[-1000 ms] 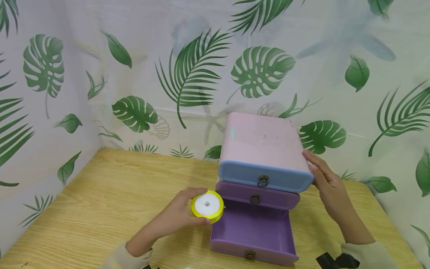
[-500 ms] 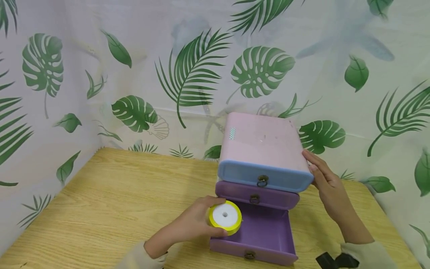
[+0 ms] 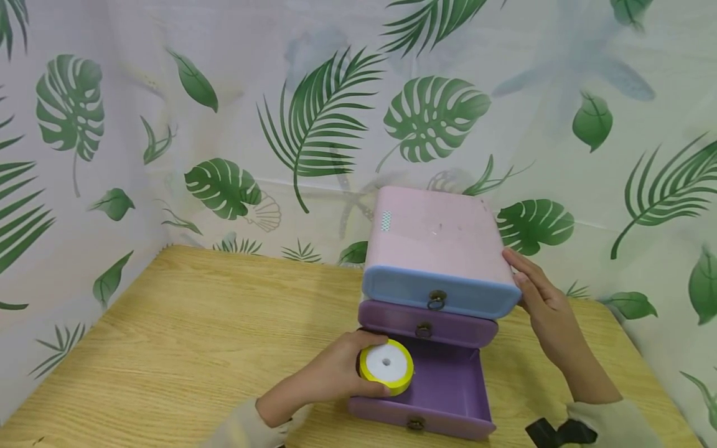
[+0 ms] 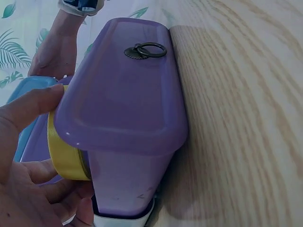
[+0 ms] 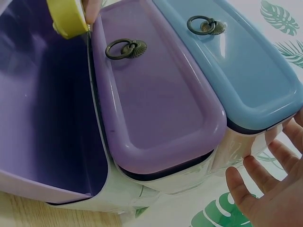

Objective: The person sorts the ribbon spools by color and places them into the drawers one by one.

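My left hand pinches a roll of yellow ribbon with a white core, thumb on the near side and fingers on the far side. The roll is over the left part of the pulled-out purple bottom drawer. In the left wrist view the yellow ribbon shows beside the drawer front. My right hand rests against the right side of the small drawer cabinet, which has a pink top. Its fingers are extended along the cabinet's side in the right wrist view.
Above the open drawer are a closed purple drawer and a closed blue drawer, each with a ring pull. The cabinet stands on a wood-grain table. A leaf-print cloth hangs behind it.
My left hand has carried the ribbon roll rightward and slightly toward me, from beside the cabinet to over the open drawer. The right hand has stayed against the cabinet.
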Available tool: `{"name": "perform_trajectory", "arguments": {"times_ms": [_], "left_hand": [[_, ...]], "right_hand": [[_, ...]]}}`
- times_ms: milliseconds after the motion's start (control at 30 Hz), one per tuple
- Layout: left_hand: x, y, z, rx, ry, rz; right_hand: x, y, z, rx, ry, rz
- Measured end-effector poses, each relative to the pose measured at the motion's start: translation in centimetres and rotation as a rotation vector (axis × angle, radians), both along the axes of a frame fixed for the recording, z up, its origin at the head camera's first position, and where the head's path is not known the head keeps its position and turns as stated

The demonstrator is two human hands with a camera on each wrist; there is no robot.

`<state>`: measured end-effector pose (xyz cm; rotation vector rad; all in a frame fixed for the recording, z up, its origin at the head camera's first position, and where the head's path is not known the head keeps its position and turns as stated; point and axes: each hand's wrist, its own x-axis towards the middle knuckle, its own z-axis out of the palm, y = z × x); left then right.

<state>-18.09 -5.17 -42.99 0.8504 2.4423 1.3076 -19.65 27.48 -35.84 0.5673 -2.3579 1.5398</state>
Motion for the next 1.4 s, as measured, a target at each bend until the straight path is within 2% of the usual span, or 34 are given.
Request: {"name": "perform_trajectory", "arguments": {"times_ms": [200, 333, 500, 833, 1000, 1200, 1400], "left_hand": [[0.2, 0.2, 0.0, -0.024, 0.007, 0.008], [0.3, 0.1, 0.1, -0.053, -0.017, 0.007], [0.6, -0.1, 0.4, -0.038, -0.044, -0.004], [1.8, -0.1, 1.1, 0.120, -0.073, -0.015], [3.0, 0.1, 1.6, 0.202, -0.087, -0.024], [4.8, 0.5, 1.4, 0.308, -0.249, -0.019], [6.0, 0.7, 0.9, 0.324, -0.438, -0.022]], "right_hand": [[-0.1, 0.0, 0.0, -0.007, -0.001, 0.009], [-0.2, 0.1, 0.0, -0.009, -0.004, 0.011], [-0.2, 0.0, 0.0, -0.020, -0.002, 0.017], [-0.2, -0.1, 0.1, -0.036, -0.008, 0.024], [-0.2, -0.1, 0.2, -0.043, -0.010, 0.026], [-0.2, 0.0, 0.2, -0.026, -0.006, 0.014], [-0.2, -0.1, 0.3, -0.013, -0.011, 0.007]]}}
